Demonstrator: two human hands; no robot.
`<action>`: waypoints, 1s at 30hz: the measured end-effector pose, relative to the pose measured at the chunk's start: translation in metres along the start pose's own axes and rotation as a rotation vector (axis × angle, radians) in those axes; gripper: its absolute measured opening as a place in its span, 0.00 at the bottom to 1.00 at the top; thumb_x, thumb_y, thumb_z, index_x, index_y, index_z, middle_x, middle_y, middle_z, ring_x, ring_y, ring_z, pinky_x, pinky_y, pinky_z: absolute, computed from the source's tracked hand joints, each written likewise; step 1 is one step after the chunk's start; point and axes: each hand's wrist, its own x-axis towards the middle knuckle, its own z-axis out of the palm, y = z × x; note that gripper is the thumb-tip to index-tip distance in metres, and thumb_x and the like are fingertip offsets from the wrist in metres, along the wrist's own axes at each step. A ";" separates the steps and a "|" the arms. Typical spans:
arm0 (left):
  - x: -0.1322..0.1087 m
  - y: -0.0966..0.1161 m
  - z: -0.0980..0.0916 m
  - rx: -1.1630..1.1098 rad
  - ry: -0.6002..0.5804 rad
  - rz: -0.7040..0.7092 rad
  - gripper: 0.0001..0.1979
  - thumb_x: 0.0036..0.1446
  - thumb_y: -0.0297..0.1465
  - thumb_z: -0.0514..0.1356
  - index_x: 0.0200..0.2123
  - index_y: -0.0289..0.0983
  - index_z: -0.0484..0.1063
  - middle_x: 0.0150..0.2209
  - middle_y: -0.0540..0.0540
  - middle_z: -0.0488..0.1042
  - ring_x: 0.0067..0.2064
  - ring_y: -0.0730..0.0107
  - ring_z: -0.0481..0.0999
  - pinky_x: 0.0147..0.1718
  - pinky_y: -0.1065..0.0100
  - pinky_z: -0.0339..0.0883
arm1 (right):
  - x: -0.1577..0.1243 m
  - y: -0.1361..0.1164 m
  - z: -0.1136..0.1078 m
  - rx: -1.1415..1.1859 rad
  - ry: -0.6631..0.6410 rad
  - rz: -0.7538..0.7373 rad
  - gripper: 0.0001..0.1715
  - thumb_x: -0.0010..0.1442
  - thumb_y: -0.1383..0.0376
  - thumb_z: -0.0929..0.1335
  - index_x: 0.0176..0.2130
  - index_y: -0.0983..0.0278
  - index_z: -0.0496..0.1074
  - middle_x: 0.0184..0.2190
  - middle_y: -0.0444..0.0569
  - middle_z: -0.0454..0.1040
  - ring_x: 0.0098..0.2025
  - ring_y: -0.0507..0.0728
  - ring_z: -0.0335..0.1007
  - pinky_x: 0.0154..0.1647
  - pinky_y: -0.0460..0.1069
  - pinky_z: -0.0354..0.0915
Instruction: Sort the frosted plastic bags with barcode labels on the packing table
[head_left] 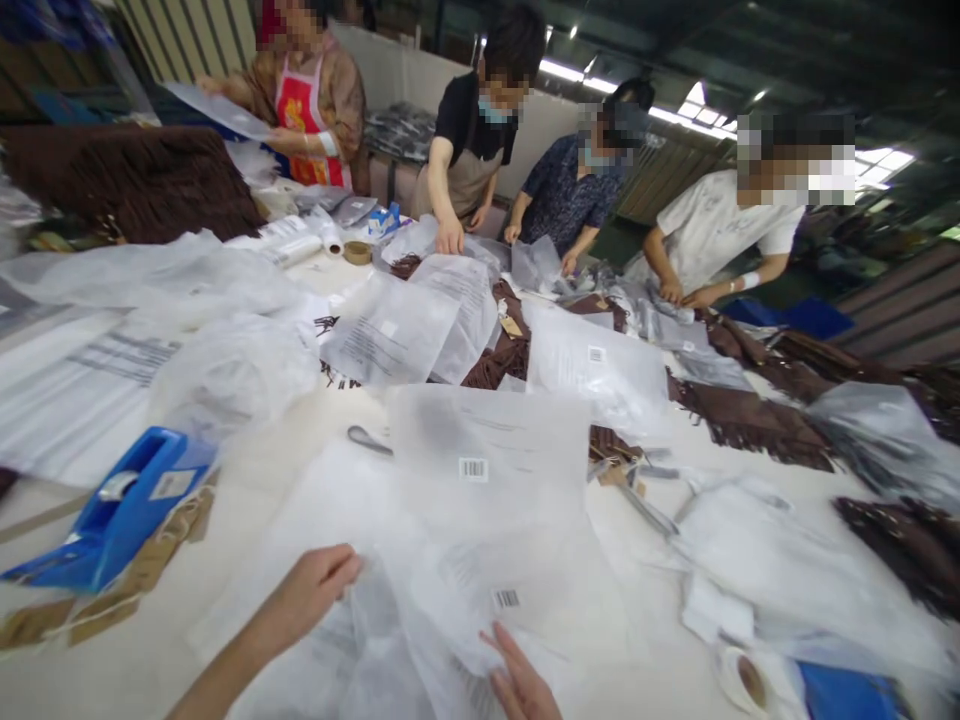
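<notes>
Head view: the left hand has its fingers curled, seemingly pinching the edge of a translucent plastic bag, while the right hand, well apart from it, has its fingers spread at the bag's other side; whether they grip the film cannot be told. The bag lies between the hands at the near edge of the white tabletop. Judging by how things lie, labelling is done here, as a barcode label sits on the film, but no cloth shows inside; filling appears undone. The film looks thin, milky and creased, with faint print. Just beyond lies another barcoded bag, flat and smooth. Left of these stands a blue tape dispenser beside brown card tags. Farther out, brown fringed cloth lies partly under more bags, much of it unbagged, and four co-workers handle items along the far side.
</notes>
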 end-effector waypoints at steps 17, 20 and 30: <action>0.087 0.017 -0.018 -0.464 0.574 0.076 0.27 0.45 0.38 0.63 0.49 0.35 0.65 0.48 0.39 0.76 0.46 0.60 0.77 0.46 0.60 0.72 | 0.024 -0.084 -0.016 0.060 -0.046 0.031 0.35 0.60 0.43 0.59 0.58 0.60 0.65 0.64 0.52 0.60 0.66 0.62 0.53 0.69 0.62 0.49; 0.087 0.022 -0.019 -0.415 0.561 -0.015 0.18 0.48 0.34 0.60 0.44 0.35 0.69 0.43 0.41 0.79 0.41 0.61 0.79 0.39 0.63 0.73 | 0.020 -0.079 -0.024 0.059 0.039 -0.059 0.29 0.63 0.49 0.58 0.59 0.58 0.63 0.64 0.50 0.59 0.66 0.60 0.54 0.67 0.59 0.53; 0.082 0.014 -0.007 -0.214 0.518 -0.095 0.15 0.37 0.24 0.62 0.35 0.35 0.71 0.34 0.43 0.78 0.42 0.52 0.76 0.47 0.56 0.67 | 0.063 -0.068 0.000 -0.528 0.221 -0.819 0.16 0.58 0.69 0.66 0.48 0.61 0.71 0.66 0.55 0.51 0.67 0.66 0.45 0.59 0.57 0.66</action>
